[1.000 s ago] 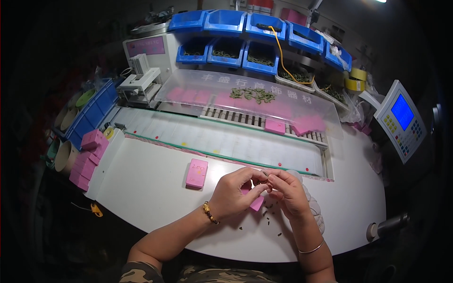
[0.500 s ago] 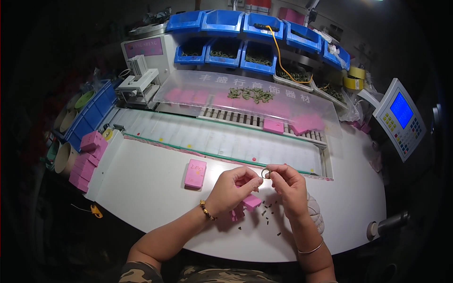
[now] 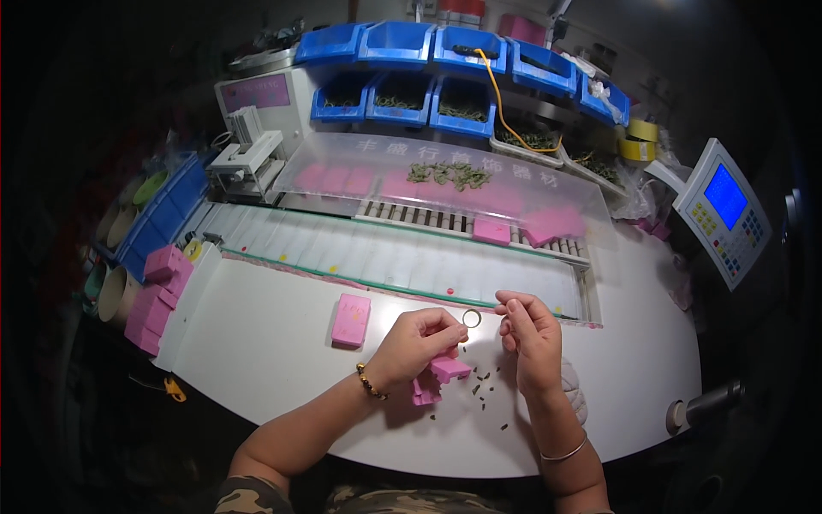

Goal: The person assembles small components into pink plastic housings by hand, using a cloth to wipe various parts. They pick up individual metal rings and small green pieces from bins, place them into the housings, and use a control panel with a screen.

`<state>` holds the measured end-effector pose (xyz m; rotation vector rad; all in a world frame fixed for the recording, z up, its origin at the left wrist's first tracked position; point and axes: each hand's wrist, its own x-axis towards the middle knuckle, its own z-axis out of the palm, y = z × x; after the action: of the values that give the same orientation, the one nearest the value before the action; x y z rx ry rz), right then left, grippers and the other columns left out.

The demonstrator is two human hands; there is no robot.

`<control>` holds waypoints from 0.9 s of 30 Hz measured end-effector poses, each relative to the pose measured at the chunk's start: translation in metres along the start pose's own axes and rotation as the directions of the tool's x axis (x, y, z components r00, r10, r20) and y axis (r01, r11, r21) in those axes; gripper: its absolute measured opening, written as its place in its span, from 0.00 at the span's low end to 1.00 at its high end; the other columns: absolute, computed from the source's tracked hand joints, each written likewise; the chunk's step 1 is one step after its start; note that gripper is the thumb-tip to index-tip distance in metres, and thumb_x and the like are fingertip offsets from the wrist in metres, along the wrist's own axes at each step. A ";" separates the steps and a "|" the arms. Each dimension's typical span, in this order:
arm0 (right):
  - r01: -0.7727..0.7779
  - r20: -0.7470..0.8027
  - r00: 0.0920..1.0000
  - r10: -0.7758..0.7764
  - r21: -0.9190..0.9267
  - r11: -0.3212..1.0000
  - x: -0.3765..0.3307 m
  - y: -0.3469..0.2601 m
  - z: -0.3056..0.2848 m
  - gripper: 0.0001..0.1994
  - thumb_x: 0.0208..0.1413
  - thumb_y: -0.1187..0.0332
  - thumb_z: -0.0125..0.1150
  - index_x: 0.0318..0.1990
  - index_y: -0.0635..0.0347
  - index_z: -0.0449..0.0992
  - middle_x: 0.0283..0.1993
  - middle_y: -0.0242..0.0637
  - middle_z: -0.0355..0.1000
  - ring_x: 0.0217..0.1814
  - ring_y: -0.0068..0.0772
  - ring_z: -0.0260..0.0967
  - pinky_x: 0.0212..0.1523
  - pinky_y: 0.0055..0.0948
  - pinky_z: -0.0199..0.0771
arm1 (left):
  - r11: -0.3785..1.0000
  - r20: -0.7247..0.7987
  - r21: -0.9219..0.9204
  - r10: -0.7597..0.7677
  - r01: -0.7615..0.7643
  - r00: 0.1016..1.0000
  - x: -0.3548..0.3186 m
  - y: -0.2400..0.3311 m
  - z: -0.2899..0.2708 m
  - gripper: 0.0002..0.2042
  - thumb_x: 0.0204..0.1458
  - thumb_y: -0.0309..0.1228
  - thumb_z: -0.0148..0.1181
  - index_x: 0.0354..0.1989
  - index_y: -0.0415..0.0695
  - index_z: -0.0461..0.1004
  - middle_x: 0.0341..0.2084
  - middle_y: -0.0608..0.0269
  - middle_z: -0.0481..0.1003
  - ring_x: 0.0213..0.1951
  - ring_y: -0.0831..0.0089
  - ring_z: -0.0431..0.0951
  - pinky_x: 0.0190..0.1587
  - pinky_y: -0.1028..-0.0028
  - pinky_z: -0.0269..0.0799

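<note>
Holding a small metal ring [image 3: 472, 319] up between thumb and forefinger, the left hand [image 3: 417, 344] hovers just above the white worktable [image 3: 257, 343], its other fingers curled loosely inward. The ring stands in the air between the two hands, clear of the table and pinched only at its left edge. Just beside it, the right hand [image 3: 529, 330] is drawn into a fine pinch of its own, thumb and forefinger tips pressed close at the top of the hand; whether something tiny sits between them cannot be told (anything there would be too small to show at this size).

Judging by this, the work is at a fitting or inspecting step: ring presented by one hand, the other poised near it. A next move would seem to call for bringing the two pinches together with care, since the ring is gripped by a narrow margin and could slip.

Under the left hand lies an open pink box [image 3: 438, 377], tilted, touching or nearly touching the heel of the palm. Dark little pieces [image 3: 485, 396] are scattered on the table between the wrists. A closed pink box [image 3: 351, 319] lies flat to the left, apart from the hands, and a stack of pink boxes [image 3: 158, 295] sits at the table's left end.
</note>
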<state>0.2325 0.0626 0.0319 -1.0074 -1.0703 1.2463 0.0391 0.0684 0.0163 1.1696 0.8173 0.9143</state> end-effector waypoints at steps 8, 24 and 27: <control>0.148 -0.152 0.979 -0.137 0.058 0.987 0.004 -0.004 -0.004 0.10 0.65 0.70 0.53 0.47 0.65 0.75 0.37 0.30 0.71 0.29 0.11 0.61 0.28 0.11 0.60 | 0.717 0.354 0.686 -0.478 0.125 0.804 0.053 0.051 -0.033 0.11 0.51 0.37 0.66 0.30 0.41 0.81 0.20 0.64 0.77 0.20 0.79 0.75 0.20 0.76 0.70; 0.670 0.248 0.703 -0.667 -0.546 0.503 -0.014 -0.018 0.009 0.22 0.43 0.74 0.71 0.49 0.61 0.73 0.43 0.42 0.66 0.43 0.38 0.65 0.44 0.30 0.68 | 0.770 0.080 -0.606 -0.192 0.200 0.978 0.093 0.027 0.022 0.16 0.60 0.45 0.57 0.34 0.43 0.74 0.24 0.63 0.76 0.23 0.72 0.75 0.26 0.75 0.74; 0.703 0.327 0.677 -0.659 -0.551 0.449 -0.017 -0.010 0.016 0.24 0.42 0.75 0.71 0.50 0.62 0.72 0.44 0.43 0.65 0.44 0.41 0.65 0.45 0.34 0.69 | 0.698 0.160 -0.685 -0.140 0.212 0.977 0.076 0.006 0.005 0.17 0.60 0.47 0.56 0.33 0.43 0.74 0.22 0.64 0.75 0.23 0.72 0.76 0.27 0.74 0.75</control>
<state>0.2183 0.0455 0.0446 -0.8537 -1.8050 0.1964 0.0743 0.1365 0.0185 0.4429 0.4161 0.8823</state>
